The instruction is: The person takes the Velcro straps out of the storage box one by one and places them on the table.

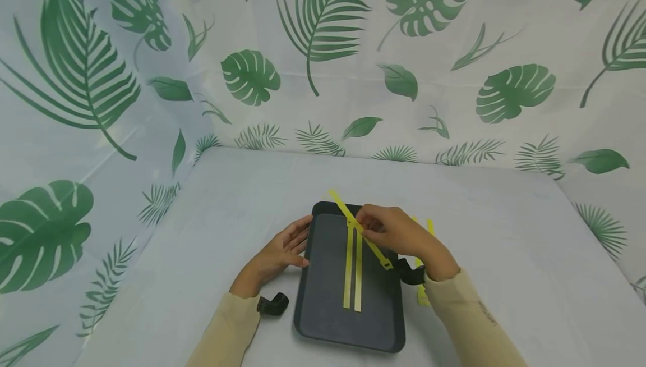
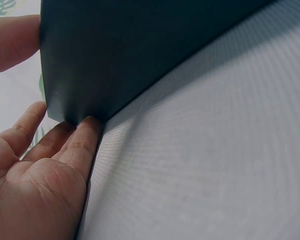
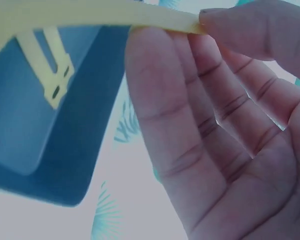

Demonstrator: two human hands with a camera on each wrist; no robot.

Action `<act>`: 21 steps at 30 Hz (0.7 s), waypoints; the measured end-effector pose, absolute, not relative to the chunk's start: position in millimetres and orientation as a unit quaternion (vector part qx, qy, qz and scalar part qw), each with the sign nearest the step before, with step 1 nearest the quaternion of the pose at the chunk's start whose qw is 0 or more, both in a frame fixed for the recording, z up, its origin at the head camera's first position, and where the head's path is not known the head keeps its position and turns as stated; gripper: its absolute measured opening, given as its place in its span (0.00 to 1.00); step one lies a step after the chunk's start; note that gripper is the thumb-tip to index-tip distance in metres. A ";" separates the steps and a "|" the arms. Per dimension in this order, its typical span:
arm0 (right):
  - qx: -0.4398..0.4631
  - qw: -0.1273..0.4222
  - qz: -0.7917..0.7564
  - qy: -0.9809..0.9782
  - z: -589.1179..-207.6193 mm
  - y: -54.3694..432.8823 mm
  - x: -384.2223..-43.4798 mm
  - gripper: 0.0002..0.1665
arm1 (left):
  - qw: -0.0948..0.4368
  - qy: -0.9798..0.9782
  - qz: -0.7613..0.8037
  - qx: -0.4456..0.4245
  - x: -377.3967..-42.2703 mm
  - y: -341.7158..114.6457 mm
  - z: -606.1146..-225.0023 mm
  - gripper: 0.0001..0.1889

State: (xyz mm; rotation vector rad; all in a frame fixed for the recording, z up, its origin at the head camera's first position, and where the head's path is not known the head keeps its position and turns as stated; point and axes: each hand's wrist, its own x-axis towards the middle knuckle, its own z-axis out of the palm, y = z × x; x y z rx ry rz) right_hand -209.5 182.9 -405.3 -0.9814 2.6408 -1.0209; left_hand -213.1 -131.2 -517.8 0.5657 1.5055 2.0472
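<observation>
A dark grey rectangular tray (image 1: pixel 328 294) lies on the white surface in the head view. Two flat yellow straps (image 1: pixel 347 277) rest side by side in it, their slotted ends (image 3: pixel 55 92) visible in the right wrist view. Above them, my right hand (image 1: pixel 398 231) pinches a third yellow strap (image 1: pixel 341 205) between thumb and fingers; it slants across the tray, with a slotted end toward the right rim. My left hand (image 1: pixel 278 250) touches the tray's left side with extended fingers. In the left wrist view, the fingertips (image 2: pixel 87 131) meet the lower part of the tray's outer wall.
More yellow straps (image 1: pixel 423 298) lie right of the tray, partly hidden by the right forearm and the black wrist mount (image 1: pixel 410 271). Another black mount (image 1: pixel 273 304) sits at the left wrist. Leaf-patterned curtains (image 1: pixel 348 69) enclose the white tabletop (image 1: pixel 242 198).
</observation>
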 end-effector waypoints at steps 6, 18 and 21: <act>-0.297 0.087 -0.388 0.868 -403.9 195.3 -204.2 0.12 | 0.264 0.555 0.759 0.215 -213.8 -131.7 -518.9 0.59; -0.233 0.099 -0.464 0.849 -415.0 227.3 -193.8 0.13 | 0.263 0.555 0.758 0.219 -213.3 -131.7 -519.1 0.59; -0.209 0.105 -0.483 0.844 -416.9 236.3 -190.3 0.16 | 0.263 0.555 0.756 0.224 -213.9 -131.7 -520.9 0.59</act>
